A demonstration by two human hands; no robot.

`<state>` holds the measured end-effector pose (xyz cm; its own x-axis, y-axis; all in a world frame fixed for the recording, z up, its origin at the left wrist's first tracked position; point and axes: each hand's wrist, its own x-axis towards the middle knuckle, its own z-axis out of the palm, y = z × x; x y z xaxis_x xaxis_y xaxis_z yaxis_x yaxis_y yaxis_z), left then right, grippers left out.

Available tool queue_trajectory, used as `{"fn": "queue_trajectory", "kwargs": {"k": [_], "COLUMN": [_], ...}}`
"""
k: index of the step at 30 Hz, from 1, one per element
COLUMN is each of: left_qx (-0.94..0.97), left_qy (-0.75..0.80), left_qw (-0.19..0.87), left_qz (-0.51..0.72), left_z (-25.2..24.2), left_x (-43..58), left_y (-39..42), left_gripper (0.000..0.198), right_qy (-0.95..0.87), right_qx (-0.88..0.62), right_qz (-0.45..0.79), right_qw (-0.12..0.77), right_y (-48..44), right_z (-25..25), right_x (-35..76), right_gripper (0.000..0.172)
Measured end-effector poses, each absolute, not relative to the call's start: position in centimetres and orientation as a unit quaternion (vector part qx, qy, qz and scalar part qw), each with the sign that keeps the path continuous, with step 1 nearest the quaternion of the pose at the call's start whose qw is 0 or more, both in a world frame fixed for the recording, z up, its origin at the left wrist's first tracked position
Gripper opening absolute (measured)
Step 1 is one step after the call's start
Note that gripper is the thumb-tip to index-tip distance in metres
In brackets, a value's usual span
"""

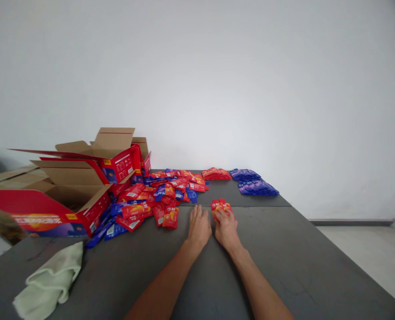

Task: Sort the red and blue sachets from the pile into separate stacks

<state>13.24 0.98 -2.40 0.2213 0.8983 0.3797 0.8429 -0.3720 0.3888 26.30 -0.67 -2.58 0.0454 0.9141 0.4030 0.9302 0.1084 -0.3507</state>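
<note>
A pale green cloth [50,282] lies crumpled on the dark tabletop [117,280], far to the left of the fingers and closer to the person. Farther out from it, and also well left of the fingers, stands a big red cardboard box [50,220] with its flaps up. Another open red box [121,166] stands behind it. Next comes a messy heap of red and blue packets [134,210], between the boxes and the left fingers. One orange-red packet [170,218] at its edge is near the left fingers, but apart from them.

The left hand [199,229] is palm down and low over the tabletop, with its fingers a bit bent and close together. I cannot tell if anything is under them. Just beside it, the right hand [227,229] has its fingers bent over the tops of some small red packets [216,205]. These packets poke out past the fingertips, and I cannot tell if the fingers pinch them.

Past the right fingers, near the white wall [217,89], is a neat row of red packets [215,174]. Farther right and beyond the fingers, blue packets [259,187] lie in neat, overlapping rows.
</note>
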Motion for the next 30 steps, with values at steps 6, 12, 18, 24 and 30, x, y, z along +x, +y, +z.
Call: {"fn": "queue_trajectory", "kwargs": {"k": [6,12,18,24,30], "left_qx": [0.695,0.645,0.685,0.735,0.606], "left_qy": [0.664,0.730,0.702,0.604,0.518], "left_qw": [-0.057,-0.046,0.009,0.146,0.347], "left_qz": [0.272,0.221,0.196,0.271,0.494], "left_z": [-2.0,-2.5,-2.2,-2.1,-2.7], "left_x": [7.5,5.1,5.8,7.4,7.4], "left_y": [0.4,0.0,-0.8,-1.4,-0.2], "left_gripper": [0.044,0.046,0.033,0.028,0.020], "right_qy": [-0.746,-0.767,-0.768,-0.763,-0.754], "right_qx": [-0.602,-0.578,-0.574,-0.577,-0.567], "right_qz": [-0.007,0.021,0.041,0.069,0.096], "right_qw": [0.284,0.277,0.282,0.285,0.318], "right_y": [-2.2,-3.2,-3.3,-3.1,-2.6], "right_z": [-2.2,-2.0,-2.3,-2.7,-3.0], "right_x": [22.5,21.4,21.1,21.3,21.6], "right_gripper": [0.038,0.036,0.035,0.032,0.027]}}
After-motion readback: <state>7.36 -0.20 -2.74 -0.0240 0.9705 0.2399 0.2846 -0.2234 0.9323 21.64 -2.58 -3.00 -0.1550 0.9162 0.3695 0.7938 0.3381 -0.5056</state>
